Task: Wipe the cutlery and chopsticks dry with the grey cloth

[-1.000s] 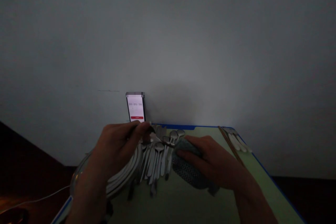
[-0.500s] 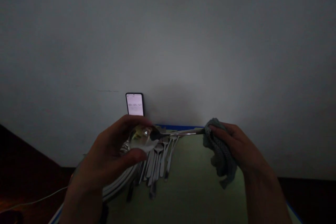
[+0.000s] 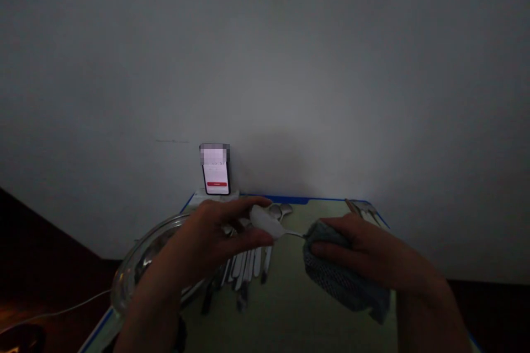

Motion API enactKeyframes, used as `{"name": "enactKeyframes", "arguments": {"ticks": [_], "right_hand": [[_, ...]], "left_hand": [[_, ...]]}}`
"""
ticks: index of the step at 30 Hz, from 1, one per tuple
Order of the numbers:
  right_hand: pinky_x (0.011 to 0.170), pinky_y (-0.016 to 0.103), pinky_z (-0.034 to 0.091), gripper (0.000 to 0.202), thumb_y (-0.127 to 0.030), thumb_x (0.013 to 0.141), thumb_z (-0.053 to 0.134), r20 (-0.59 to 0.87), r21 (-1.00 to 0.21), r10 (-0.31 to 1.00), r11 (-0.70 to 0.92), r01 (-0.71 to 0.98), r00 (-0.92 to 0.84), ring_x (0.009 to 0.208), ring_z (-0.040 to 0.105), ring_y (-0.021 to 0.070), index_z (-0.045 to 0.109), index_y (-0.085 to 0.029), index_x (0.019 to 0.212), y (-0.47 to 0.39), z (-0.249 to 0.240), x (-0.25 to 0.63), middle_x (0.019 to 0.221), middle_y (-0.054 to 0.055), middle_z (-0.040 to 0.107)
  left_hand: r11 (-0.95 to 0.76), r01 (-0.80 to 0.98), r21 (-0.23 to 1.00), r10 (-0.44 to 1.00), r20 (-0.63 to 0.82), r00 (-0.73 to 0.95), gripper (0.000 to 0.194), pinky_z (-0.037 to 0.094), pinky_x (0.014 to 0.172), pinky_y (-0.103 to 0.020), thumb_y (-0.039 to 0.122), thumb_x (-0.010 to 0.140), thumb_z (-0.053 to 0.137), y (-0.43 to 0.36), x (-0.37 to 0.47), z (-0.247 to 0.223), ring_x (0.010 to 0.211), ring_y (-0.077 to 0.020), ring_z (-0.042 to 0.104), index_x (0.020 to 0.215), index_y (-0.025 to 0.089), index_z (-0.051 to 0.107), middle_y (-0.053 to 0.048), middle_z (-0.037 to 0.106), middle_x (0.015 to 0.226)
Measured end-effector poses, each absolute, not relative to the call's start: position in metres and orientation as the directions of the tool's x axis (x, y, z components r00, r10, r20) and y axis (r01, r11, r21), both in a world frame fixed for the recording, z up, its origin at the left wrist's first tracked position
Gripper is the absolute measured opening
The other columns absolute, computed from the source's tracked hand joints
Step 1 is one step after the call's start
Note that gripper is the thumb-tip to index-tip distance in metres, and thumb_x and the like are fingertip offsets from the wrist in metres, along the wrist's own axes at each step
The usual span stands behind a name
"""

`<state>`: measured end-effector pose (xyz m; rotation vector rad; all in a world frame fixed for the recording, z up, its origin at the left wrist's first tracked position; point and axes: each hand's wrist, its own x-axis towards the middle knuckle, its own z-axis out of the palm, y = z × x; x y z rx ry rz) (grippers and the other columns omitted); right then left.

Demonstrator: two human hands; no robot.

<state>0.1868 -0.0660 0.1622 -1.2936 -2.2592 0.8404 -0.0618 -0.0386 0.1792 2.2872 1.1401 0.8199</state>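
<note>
My left hand pinches the bowl of a large metal spoon between thumb and fingers. The spoon is held above the table, its handle pointing right. My right hand is closed on a grey-blue cloth, which is wrapped round the end of the handle. Below the spoon, several pieces of cutlery lie side by side on the table, partly hidden by my left hand.
A large clear bowl with shiny things inside stands at the left, behind my left forearm. A lit phone stands upright near the wall. More utensils lie at the table's back right corner. A cable runs off left.
Both hands have come lower and closer together. The spoon has turned, its bowl now nearer the middle. The glass bowl, the phone's lower part and the back right utensils have come into view.
</note>
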Motion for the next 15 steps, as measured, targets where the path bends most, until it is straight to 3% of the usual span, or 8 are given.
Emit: {"name": "enactKeyframes", "arguments": {"ticks": [7,11,15], "right_hand": [[0.055,0.023,0.034,0.026,-0.040,0.088,0.045,0.141,-0.584,0.888,0.431,0.688,-0.437,0.061,0.052,0.0104,0.056,-0.019,0.075,-0.066,0.163,0.167,0.067,-0.002,0.059],[0.056,0.023,0.035,0.025,-0.038,0.088,0.045,0.162,-0.624,0.863,0.465,0.628,-0.478,0.060,0.053,0.0100,0.055,-0.019,0.076,-0.066,0.164,0.160,0.068,-0.003,0.060],[0.056,0.022,0.038,0.024,-0.039,0.087,0.047,0.155,-0.692,0.851,0.456,0.560,-0.502,0.061,0.054,0.0099,0.057,-0.019,0.078,-0.067,0.165,0.167,0.069,-0.003,0.061]], "left_hand": [[-0.559,0.531,0.637,0.811,0.284,0.512,0.036,0.047,0.062,-0.021,0.038,0.075,0.066,-0.042,-0.046,0.176,0.068,-0.0135,0.062,0.109,0.028,0.062,0.003,0.070,0.085],[-0.569,0.452,0.687,0.801,0.339,0.493,0.036,0.048,0.063,-0.022,0.035,0.071,0.071,-0.043,-0.048,0.177,0.067,-0.0129,0.061,0.105,0.026,0.062,0.002,0.069,0.084],[-0.540,0.291,0.790,0.819,0.413,0.399,0.041,0.051,0.065,-0.024,0.031,0.066,0.075,-0.046,-0.056,0.180,0.076,-0.0165,0.064,0.103,0.022,0.060,-0.003,0.069,0.096]]}}
